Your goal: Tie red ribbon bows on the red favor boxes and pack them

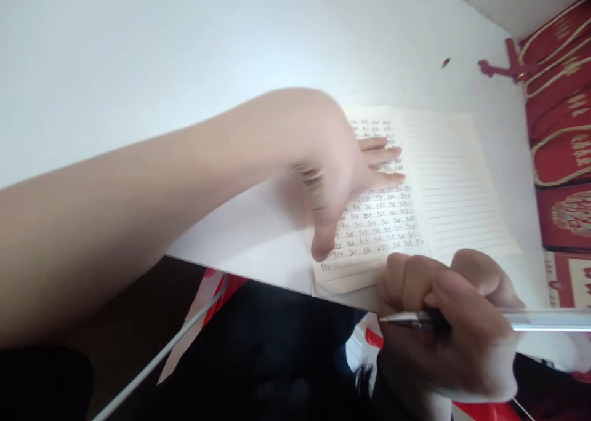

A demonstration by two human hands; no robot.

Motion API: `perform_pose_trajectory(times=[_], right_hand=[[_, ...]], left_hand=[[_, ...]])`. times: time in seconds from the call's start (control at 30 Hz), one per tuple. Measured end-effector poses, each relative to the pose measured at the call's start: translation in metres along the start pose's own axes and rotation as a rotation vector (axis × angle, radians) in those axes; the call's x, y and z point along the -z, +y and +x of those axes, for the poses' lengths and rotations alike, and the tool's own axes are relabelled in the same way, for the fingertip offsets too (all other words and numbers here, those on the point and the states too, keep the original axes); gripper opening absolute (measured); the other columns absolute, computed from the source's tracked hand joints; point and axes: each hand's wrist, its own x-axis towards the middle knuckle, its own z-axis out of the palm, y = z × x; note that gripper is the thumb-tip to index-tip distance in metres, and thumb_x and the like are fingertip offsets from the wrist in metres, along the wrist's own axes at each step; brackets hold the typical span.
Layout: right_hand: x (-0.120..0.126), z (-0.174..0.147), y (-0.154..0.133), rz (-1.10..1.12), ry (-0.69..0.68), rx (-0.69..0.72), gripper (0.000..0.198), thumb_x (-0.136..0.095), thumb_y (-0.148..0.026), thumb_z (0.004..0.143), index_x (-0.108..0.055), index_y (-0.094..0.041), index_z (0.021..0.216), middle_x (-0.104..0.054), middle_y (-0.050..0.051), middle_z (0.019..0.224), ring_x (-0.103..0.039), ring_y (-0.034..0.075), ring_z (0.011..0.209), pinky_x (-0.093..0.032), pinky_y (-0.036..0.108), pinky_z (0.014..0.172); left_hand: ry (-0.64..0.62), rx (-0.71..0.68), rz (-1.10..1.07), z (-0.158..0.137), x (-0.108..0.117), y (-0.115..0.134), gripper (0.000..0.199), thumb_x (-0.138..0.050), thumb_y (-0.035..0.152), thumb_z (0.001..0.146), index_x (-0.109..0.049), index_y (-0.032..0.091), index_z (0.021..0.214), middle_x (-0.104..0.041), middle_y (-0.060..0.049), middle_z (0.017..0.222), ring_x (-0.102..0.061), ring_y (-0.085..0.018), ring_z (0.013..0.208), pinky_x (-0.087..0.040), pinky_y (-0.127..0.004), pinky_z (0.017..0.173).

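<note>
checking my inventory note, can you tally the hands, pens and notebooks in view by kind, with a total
Hands: 2, the left hand and the right hand
Pens: 1, the pen in the right hand
Notebooks: 1, the open notebook under the left hand
Total: 4

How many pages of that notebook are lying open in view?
2: the left page, handwritten on and partly covered by the left hand, and the right page, ruled, with no writing visible. More pages may be hidden underneath.
</note>
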Motion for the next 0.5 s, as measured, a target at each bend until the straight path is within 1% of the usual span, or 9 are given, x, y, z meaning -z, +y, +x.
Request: perform_pose_trajectory(times=[0.1, 0.17, 0.2, 0.27, 0.3, 0.33, 0.4, 0.47, 0.5], right_hand=[[-0.001, 0.003, 0.002, 0.329, -0.024, 0.014, 0.031, -0.046, -0.022, 0.087, -0.03, -0.02, 0.06, -0.024, -0.007, 0.044, -0.02, 0.008, 0.037, -0.019, 0.021, 0.037], [-0.003, 0.005, 0.005, 0.423, -0.084, 0.014, 0.032, -0.046, -0.025, 0.088, -0.032, -0.019, 0.06, -0.023, -0.007, 0.042, -0.019, 0.007, 0.037, -0.018, 0.02, 0.037], [-0.004, 0.007, 0.007, 0.457, -0.094, 0.019, 0.033, -0.045, -0.026, 0.089, -0.032, -0.019, 0.06, -0.021, -0.008, 0.042, -0.018, 0.007, 0.036, -0.017, 0.019, 0.036], [-0.006, 0.009, 0.012, 0.499, -0.083, 0.027, 0.036, -0.044, -0.028, 0.091, -0.03, -0.019, 0.059, -0.019, -0.008, 0.04, -0.015, 0.007, 0.036, -0.015, 0.018, 0.035], [-0.007, 0.01, 0.016, 0.504, -0.071, 0.029, 0.038, -0.045, -0.03, 0.091, -0.029, -0.019, 0.058, -0.019, -0.009, 0.04, -0.014, 0.007, 0.036, -0.015, 0.018, 0.035], [-0.007, 0.01, 0.019, 0.497, -0.067, 0.027, 0.04, -0.047, -0.032, 0.09, -0.028, -0.019, 0.058, -0.02, -0.009, 0.04, -0.014, 0.006, 0.036, -0.015, 0.018, 0.035], [-0.009, 0.01, 0.028, 0.463, -0.054, 0.02, 0.044, -0.052, -0.037, 0.088, -0.026, -0.019, 0.057, -0.021, -0.008, 0.041, -0.015, 0.006, 0.038, -0.015, 0.017, 0.036], [-0.01, 0.01, 0.035, 0.412, -0.023, -0.004, 0.047, -0.057, -0.043, 0.084, -0.026, -0.019, 0.057, -0.021, -0.008, 0.043, -0.016, 0.006, 0.04, -0.014, 0.017, 0.036], [-0.011, 0.01, 0.037, 0.376, -0.009, -0.026, 0.049, -0.059, -0.045, 0.082, -0.027, -0.019, 0.057, -0.022, -0.008, 0.045, -0.017, 0.006, 0.041, -0.014, 0.016, 0.036]], left_hand=[[0.022, -0.041, -0.047, -0.003, 0.005, -0.004, 0.104, -0.082, 0.021, 0.045, -0.035, 0.031, 0.137, -0.009, 0.004, 0.152, -0.003, -0.026, 0.141, 0.02, -0.049, 0.107], [0.108, -0.068, -0.134, -0.001, 0.005, -0.009, 0.08, -0.08, 0.026, 0.051, -0.051, 0.031, 0.126, -0.026, 0.002, 0.149, -0.015, -0.026, 0.14, 0.012, -0.049, 0.111], [0.185, -0.091, -0.198, 0.002, 0.004, -0.013, 0.063, -0.077, 0.027, 0.055, -0.059, 0.03, 0.116, -0.038, 0.001, 0.144, -0.025, -0.027, 0.137, 0.004, -0.048, 0.113], [0.372, -0.136, -0.311, 0.01, 0.001, -0.022, 0.034, -0.068, 0.029, 0.066, -0.066, 0.026, 0.099, -0.056, -0.002, 0.129, -0.045, -0.025, 0.125, -0.019, -0.042, 0.112], [0.473, -0.126, -0.366, 0.014, 0.0, -0.026, 0.024, -0.062, 0.028, 0.071, -0.067, 0.022, 0.094, -0.064, -0.004, 0.118, -0.055, -0.023, 0.113, -0.031, -0.037, 0.105], [0.579, -0.111, -0.428, 0.017, -0.001, -0.03, 0.02, -0.057, 0.027, 0.074, -0.067, 0.02, 0.089, -0.068, -0.006, 0.107, -0.06, -0.021, 0.102, -0.039, -0.033, 0.096], [0.826, -0.08, -0.576, 0.02, -0.002, -0.036, 0.016, -0.053, 0.029, 0.076, -0.064, 0.018, 0.08, -0.069, -0.005, 0.09, -0.062, -0.017, 0.087, -0.045, -0.027, 0.082], [1.102, -0.021, -0.688, 0.016, -0.004, -0.039, 0.013, -0.053, 0.03, 0.074, -0.06, 0.019, 0.072, -0.065, -0.002, 0.077, -0.058, -0.016, 0.078, -0.043, -0.025, 0.071], [1.202, 0.009, -0.707, 0.013, -0.004, -0.04, 0.013, -0.051, 0.029, 0.075, -0.056, 0.019, 0.068, -0.061, -0.001, 0.072, -0.056, -0.015, 0.074, -0.042, -0.024, 0.069]])
